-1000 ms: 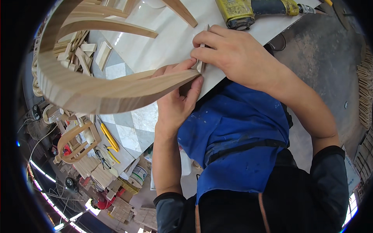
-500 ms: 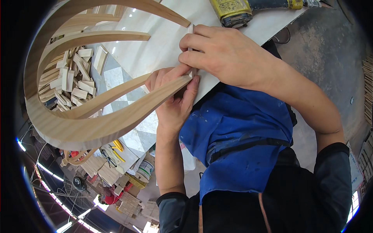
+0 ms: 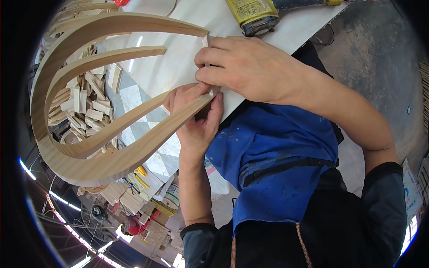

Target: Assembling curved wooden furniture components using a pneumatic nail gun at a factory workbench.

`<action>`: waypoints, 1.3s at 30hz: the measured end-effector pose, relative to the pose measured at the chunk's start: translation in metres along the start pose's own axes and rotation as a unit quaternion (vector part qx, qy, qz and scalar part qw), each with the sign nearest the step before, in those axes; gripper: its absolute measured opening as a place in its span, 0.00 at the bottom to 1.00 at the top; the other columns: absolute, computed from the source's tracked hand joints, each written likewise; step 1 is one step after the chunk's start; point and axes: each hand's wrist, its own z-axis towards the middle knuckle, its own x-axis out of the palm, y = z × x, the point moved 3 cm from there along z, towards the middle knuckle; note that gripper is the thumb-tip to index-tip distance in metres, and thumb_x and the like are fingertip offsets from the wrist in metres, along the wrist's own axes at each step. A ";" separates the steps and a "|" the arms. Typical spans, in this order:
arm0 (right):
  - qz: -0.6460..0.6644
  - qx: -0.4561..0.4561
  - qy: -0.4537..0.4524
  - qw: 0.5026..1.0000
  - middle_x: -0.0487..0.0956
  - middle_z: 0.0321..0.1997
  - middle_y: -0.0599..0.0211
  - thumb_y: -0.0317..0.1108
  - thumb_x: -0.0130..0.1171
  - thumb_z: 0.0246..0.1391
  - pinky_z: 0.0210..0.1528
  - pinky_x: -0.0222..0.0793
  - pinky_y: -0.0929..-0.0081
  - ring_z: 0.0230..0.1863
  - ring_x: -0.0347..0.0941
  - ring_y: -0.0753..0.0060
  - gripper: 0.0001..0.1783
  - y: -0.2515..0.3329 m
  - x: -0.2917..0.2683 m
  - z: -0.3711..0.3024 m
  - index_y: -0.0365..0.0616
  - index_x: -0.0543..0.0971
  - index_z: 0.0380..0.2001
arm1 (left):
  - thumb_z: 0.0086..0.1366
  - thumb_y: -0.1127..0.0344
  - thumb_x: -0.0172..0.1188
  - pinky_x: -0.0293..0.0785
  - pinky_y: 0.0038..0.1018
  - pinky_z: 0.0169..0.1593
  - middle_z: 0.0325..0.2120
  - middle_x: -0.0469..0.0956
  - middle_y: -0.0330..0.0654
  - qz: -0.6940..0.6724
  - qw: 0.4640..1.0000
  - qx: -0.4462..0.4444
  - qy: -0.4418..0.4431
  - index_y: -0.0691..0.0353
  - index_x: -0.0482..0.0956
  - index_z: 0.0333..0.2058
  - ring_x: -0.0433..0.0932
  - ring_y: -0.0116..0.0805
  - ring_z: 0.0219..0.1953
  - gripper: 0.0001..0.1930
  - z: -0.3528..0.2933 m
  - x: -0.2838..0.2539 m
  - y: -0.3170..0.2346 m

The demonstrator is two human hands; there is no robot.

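Observation:
A pale curved wooden frame, with two U-shaped bends one inside the other, reaches toward me from the left. My left hand is closed around the end of its nearer arm, thumb on one side and fingers on the other. A short, thin wooden strip spans between the frame's two outer ends. Over that strip my right hand is closed, fingertips pressing it against the frame ends. The palm side of the right hand is hidden.
A worn yellow nail gun lies on the white tabletop beyond my right hand. Many loose wood offcuts are piled at the left. Lower left are yellow-handled pliers and a standing fan.
Both hands keep their hold on the frame and strip. The whole view has shifted slightly, and the frame's rounded end now sits a little lower in it.

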 end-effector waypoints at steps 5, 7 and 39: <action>0.013 0.004 -0.044 0.999 0.81 0.54 0.68 0.35 0.62 0.64 0.55 0.80 0.66 0.50 0.80 0.62 0.10 0.011 -0.010 -0.003 0.49 0.83 0.46 | 0.61 0.74 0.78 0.67 0.37 0.64 0.43 0.86 0.39 -0.009 1.000 -0.014 -0.016 0.57 0.86 0.53 0.80 0.37 0.45 0.21 0.001 0.003 -0.003; 0.026 0.014 -0.065 0.997 0.81 0.58 0.68 0.34 0.63 0.63 0.55 0.79 0.66 0.50 0.80 0.63 0.16 0.016 -0.018 -0.007 0.49 0.85 0.53 | 0.62 0.72 0.78 0.64 0.38 0.66 0.42 0.85 0.36 -0.021 0.999 -0.028 -0.035 0.54 0.86 0.52 0.81 0.35 0.44 0.19 -0.001 0.004 -0.003; 0.559 0.567 0.099 0.598 0.74 0.21 0.75 0.38 0.69 0.72 0.17 0.60 0.83 0.15 0.63 0.84 0.18 0.033 -0.110 -0.057 0.32 0.85 0.53 | 0.67 0.68 0.77 0.65 0.40 0.65 0.42 0.86 0.38 -0.050 0.998 -0.035 0.012 0.53 0.85 0.56 0.81 0.39 0.47 0.19 0.000 0.000 0.001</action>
